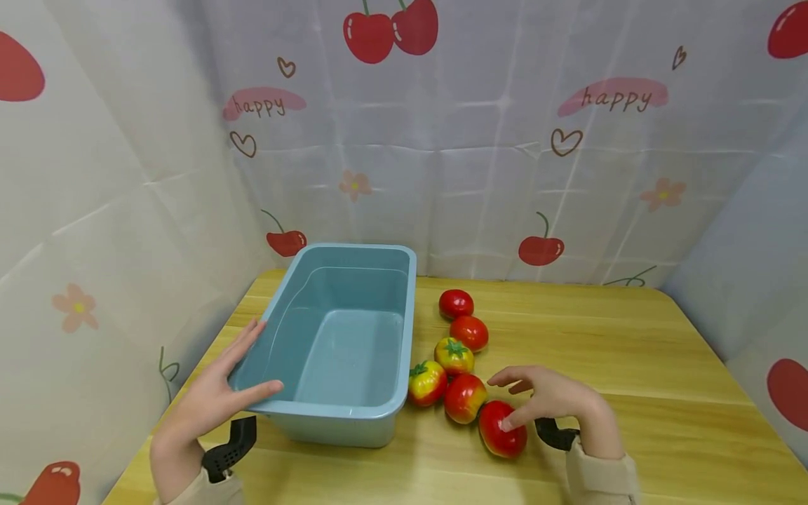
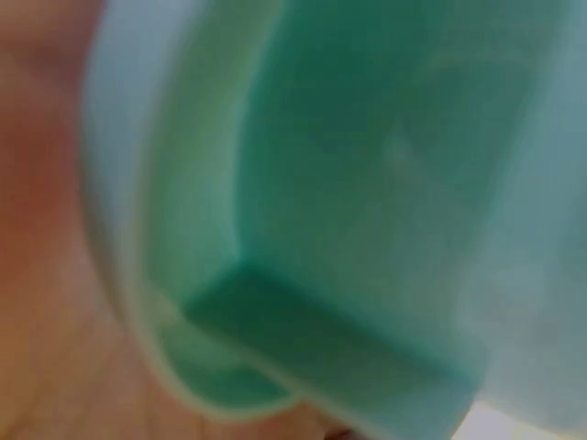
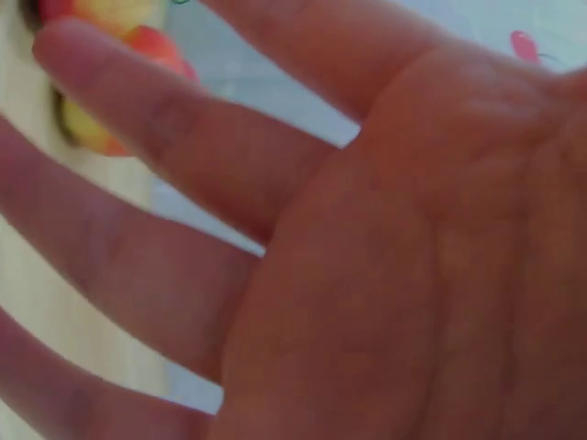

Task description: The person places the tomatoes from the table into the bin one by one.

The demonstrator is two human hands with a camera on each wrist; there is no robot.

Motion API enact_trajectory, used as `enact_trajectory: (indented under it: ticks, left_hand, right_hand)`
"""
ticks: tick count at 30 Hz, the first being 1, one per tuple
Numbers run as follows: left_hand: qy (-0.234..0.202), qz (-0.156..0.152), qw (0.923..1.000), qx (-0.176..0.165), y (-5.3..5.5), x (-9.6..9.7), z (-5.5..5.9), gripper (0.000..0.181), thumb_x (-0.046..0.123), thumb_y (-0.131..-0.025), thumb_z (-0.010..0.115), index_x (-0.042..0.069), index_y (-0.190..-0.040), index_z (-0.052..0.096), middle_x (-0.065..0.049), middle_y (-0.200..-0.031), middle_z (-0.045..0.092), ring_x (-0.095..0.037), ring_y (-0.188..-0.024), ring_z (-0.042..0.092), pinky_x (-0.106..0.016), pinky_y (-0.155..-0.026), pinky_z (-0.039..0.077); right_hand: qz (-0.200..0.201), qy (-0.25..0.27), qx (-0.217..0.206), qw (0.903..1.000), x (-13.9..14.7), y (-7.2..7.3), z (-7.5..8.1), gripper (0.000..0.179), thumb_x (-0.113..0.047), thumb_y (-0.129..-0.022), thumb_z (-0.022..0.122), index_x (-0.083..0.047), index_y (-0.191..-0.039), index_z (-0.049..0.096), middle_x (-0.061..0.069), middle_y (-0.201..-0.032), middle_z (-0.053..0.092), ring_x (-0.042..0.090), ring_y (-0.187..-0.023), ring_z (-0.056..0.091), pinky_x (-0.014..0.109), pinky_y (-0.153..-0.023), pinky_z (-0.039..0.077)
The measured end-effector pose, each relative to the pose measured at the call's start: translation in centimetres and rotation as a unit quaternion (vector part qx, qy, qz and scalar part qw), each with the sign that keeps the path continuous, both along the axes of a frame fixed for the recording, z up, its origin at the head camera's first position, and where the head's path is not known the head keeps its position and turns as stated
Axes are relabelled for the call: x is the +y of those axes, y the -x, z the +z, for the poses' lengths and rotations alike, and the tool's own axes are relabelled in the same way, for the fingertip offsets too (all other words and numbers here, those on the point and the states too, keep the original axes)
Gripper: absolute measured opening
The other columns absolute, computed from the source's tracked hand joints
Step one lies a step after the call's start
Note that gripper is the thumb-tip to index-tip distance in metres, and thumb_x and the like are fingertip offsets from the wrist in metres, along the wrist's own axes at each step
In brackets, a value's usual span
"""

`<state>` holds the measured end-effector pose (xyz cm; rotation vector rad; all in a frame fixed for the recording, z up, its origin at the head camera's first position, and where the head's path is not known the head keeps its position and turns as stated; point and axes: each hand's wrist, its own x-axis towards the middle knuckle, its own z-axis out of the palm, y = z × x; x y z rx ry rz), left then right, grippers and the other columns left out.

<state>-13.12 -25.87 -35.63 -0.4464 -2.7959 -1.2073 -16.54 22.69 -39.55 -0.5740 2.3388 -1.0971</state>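
Note:
A blue-grey plastic bin (image 1: 404,337) stands on the table's left side with nothing inside. My left hand (image 1: 211,396) rests at its near left corner, thumb straight across the near rim and fingers stretched along the left rim. The left wrist view shows the bin's rim (image 2: 128,183) close against the palm. My right hand (image 1: 558,396) hovers over a glossy red tomato (image 1: 503,436), the nearest of several toy ones. Its thumb overlaps that tomato while the other fingers reach past it, spread and loosely bent. In the right wrist view the palm (image 3: 367,275) holds nothing.
Several more glossy tomatoes line the bin's right side: a red-yellow one (image 1: 465,398), two with green leafy tops (image 1: 427,383) and two red ones (image 1: 456,304) farther back. A cherry-print curtain (image 1: 454,196) encloses the wooden table (image 1: 631,351) behind and on both sides.

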Motion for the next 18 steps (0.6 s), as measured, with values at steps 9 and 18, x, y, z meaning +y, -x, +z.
enact_trajectory:
  ticks: [9,18]
  left_hand:
    - [-0.007,-0.008,0.9997,-0.02,0.1,-1.0,-0.8,0.098,0.023,-0.078,0.077,0.03,-0.152,0.013,-0.013,-0.152,0.02,-0.032,-0.125,0.034,-0.02,-0.084,0.038]
    - [-0.029,-0.02,0.9985,-0.042,0.3,-1.0,-0.6,0.099,0.02,-0.078,0.077,0.029,-0.152,0.013,-0.015,-0.151,0.02,-0.031,-0.119,0.038,-0.02,-0.081,0.041]
  right_hand:
    - [0.035,0.062,-0.113,0.991,0.9,1.7,-2.6,0.052,-0.013,-0.074,0.078,-0.005,-0.121,0.057,0.012,-0.117,0.057,0.031,-0.103,0.054,0.04,-0.08,0.049]
    - [0.059,0.085,-0.154,0.9827,1.7,2.5,-4.6,0.05,-0.011,-0.072,0.077,-0.006,-0.117,0.058,0.01,-0.114,0.055,0.029,-0.101,0.052,0.041,-0.081,0.047]
